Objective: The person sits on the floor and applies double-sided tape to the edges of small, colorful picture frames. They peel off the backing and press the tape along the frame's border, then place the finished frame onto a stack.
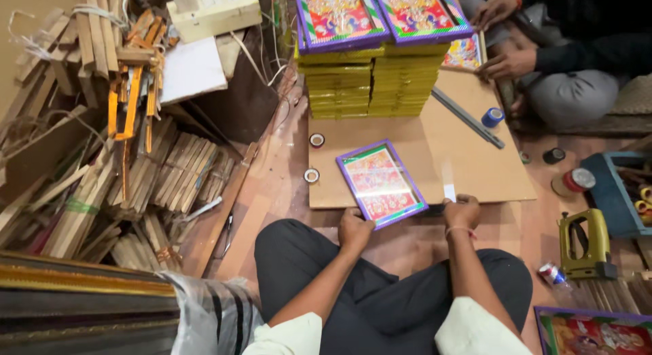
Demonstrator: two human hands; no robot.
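A purple-framed colourful picture (379, 182) lies flat on a brown board (468, 158) in front of my crossed legs. My left hand (354, 229) grips the frame's near corner. At the board's near edge, just right of the frame, my right hand (462, 211) is curled, touching the frame's right corner; whether it holds anything I cannot tell. Two tall stacks of yellow-edged framed pictures (370, 77) stand at the far side of the board.
Bundled wooden strips (136, 172) pile up on the left. Two tape rolls (312, 175) lie left of the board, a blue roll (492, 117) and metal ruler (467, 117) on it. Another person's hands (502, 63) work far right. A yellow staple gun (583, 243) sits right.
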